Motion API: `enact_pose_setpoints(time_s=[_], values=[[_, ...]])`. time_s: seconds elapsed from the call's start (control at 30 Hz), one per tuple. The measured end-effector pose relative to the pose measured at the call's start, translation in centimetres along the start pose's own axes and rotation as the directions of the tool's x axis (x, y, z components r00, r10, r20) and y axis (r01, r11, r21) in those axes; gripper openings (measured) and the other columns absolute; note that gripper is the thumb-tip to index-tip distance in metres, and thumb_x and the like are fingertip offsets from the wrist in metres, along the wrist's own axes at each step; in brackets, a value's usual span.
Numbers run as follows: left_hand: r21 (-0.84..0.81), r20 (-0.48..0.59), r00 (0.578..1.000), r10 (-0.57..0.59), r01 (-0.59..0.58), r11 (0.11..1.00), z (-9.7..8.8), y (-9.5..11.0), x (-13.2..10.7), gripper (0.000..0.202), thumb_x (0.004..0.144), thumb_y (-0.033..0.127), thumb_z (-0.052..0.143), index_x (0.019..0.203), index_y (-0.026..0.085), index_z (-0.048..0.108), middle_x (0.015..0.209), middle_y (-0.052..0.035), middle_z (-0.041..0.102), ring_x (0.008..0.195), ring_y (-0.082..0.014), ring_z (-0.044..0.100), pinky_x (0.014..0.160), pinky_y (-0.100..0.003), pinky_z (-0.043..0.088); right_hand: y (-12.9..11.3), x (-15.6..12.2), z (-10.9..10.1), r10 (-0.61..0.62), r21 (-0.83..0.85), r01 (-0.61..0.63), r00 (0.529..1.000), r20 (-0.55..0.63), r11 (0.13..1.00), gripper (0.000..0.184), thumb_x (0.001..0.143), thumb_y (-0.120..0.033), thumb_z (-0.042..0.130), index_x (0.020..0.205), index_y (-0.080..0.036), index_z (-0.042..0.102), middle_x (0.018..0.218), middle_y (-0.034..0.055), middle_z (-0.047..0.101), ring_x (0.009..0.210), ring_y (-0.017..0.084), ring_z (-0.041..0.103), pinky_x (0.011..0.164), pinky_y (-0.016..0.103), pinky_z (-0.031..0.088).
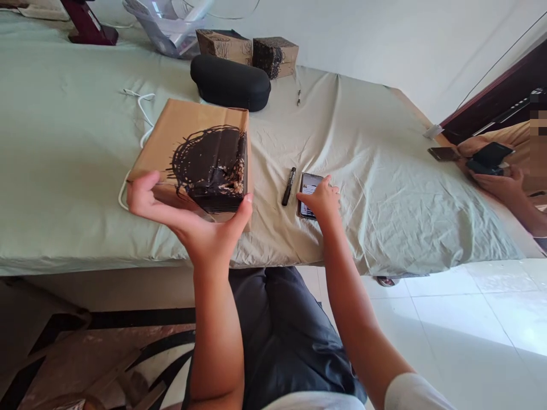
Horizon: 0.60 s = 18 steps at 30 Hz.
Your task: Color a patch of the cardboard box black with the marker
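Observation:
My left hand [205, 230] grips a brown cardboard box [200, 151] from its near side, thumb at the right corner and a finger at the left. Black scribbled ink covers part of the box, and the near right corner looks torn. The box is tilted; whether it touches the cloth is hidden. At the right, my right hand [325, 202] spans a smartphone [307, 185] with a lit screen, the thumb along its left edge and the fingers across its far right side. A black marker pen [289, 187] lies just left of the phone.
Behind the box are a black hard case [231, 82], two scribbled cardboard boxes, one a small box [276, 57], and a clear plastic bin [164, 28]. A white cable [143, 114] lies left. Green cloth [77, 142] covers the table. At right, another person's hands hold a dark device [489, 158].

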<state>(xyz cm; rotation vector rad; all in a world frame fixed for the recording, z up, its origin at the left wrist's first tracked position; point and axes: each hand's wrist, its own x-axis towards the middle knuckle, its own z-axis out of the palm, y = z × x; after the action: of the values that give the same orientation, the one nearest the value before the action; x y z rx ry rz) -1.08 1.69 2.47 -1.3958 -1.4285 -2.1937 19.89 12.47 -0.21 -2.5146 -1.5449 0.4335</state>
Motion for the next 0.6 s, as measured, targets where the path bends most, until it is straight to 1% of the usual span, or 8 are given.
enact_pose_setpoints(time_s=[0.13,0.2,0.3,0.33,0.37,0.43,0.5,0.6], values=[[-0.039,-0.051,0.999,0.014,-0.016,0.999,-0.7,-0.1,0.5,0.086,0.062,0.051,0.093,0.126,0.025,0.042,0.122,-0.0086,0.04,0.126,-0.0302,0.047,0.123,-0.054,0.036,1.3,0.1,-0.6,-0.094,0.108,0.09,0.995,0.035,0.99,0.118,0.086,-0.048,0.078,0.176,-0.01,0.011,0.159,0.0332,0.043,0.148,0.047,0.048,0.117,0.061,0.045],[-0.099,-0.109,0.994,0.026,-0.037,0.994,-1.3,-0.4,0.8,0.084,0.062,0.053,0.091,0.124,0.02,0.044,0.118,-0.0085,0.04,0.119,-0.0277,0.049,0.118,-0.05,0.04,2.4,-0.6,-1.0,-0.194,0.231,0.192,0.981,-0.015,0.954,0.108,0.09,-0.051,0.073,0.175,-0.009,0.019,0.161,0.0306,0.043,0.152,0.043,0.045,0.122,0.058,0.04],[-0.206,-0.145,0.989,-0.033,0.003,0.978,-2.4,-0.8,1.1,0.08,0.065,0.063,0.08,0.122,0.02,0.045,0.117,-0.0078,0.044,0.115,-0.0272,0.051,0.11,-0.046,0.045,3.8,-2.7,-1.6,-0.394,0.495,0.377,0.916,-0.076,0.783,0.088,0.099,-0.064,0.053,0.17,-0.017,0.034,0.164,0.0196,0.048,0.155,0.034,0.045,0.126,0.05,0.039],[-0.244,-0.122,0.988,-0.095,0.063,0.968,-2.7,-0.7,1.1,0.076,0.068,0.064,0.074,0.124,0.022,0.044,0.119,-0.0081,0.046,0.116,-0.0281,0.053,0.109,-0.045,0.046,4.1,-3.6,-1.8,-0.495,0.607,0.414,0.868,-0.039,0.678,0.086,0.101,-0.071,0.043,0.17,-0.02,0.037,0.164,0.0158,0.05,0.154,0.031,0.047,0.125,0.048,0.042],[-0.274,-0.087,0.984,-0.157,0.128,0.953,-3.1,-0.6,1.0,0.072,0.071,0.065,0.068,0.126,0.025,0.044,0.123,-0.0084,0.049,0.118,-0.0296,0.054,0.108,-0.045,0.048,4.3,-4.4,-2.0,-0.616,0.716,0.423,0.788,0.011,0.555,0.091,0.099,-0.079,0.039,0.169,-0.022,0.038,0.164,0.0136,0.052,0.153,0.032,0.049,0.123,0.048,0.045],[-0.301,-0.017,0.97,-0.242,0.226,0.926,-3.9,-0.2,0.9,0.069,0.076,0.067,0.058,0.133,0.03,0.044,0.132,-0.0093,0.053,0.125,-0.0331,0.056,0.107,-0.047,0.049,4.4,-5.8,-2.4,-0.815,0.862,0.367,0.573,0.088,0.351,0.104,0.089,-0.088,0.051,0.169,-0.023,0.039,0.166,0.0118,0.051,0.153,0.035,0.049,0.122,0.048,0.047],[-0.305,0.046,0.967,-0.251,0.253,0.918,-4.7,0.1,0.9,0.074,0.077,0.07,0.056,0.139,0.032,0.046,0.137,-0.0097,0.056,0.13,-0.0359,0.057,0.109,-0.049,0.05,4.2,-6.7,-2.5,-0.907,0.907,0.309,0.392,0.152,0.286,0.114,0.079,-0.079,0.076,0.171,-0.024,0.036,0.17,0.0115,0.047,0.154,0.037,0.047,0.123,0.05,0.047],[-0.31,0.197,0.959,-0.201,0.256,0.915,-5.6,0.3,0.9,0.084,0.075,0.073,0.064,0.147,0.032,0.052,0.145,-0.0087,0.06,0.141,-0.0383,0.056,0.119,-0.05,0.047,3.9,-7.5,-2.1,-0.934,0.902,0.29,0.253,0.251,0.32,0.113,0.077,-0.06,0.09,0.17,-0.027,0.037,0.169,0.0114,0.047,0.151,0.037,0.051,0.12,0.05,0.051]])
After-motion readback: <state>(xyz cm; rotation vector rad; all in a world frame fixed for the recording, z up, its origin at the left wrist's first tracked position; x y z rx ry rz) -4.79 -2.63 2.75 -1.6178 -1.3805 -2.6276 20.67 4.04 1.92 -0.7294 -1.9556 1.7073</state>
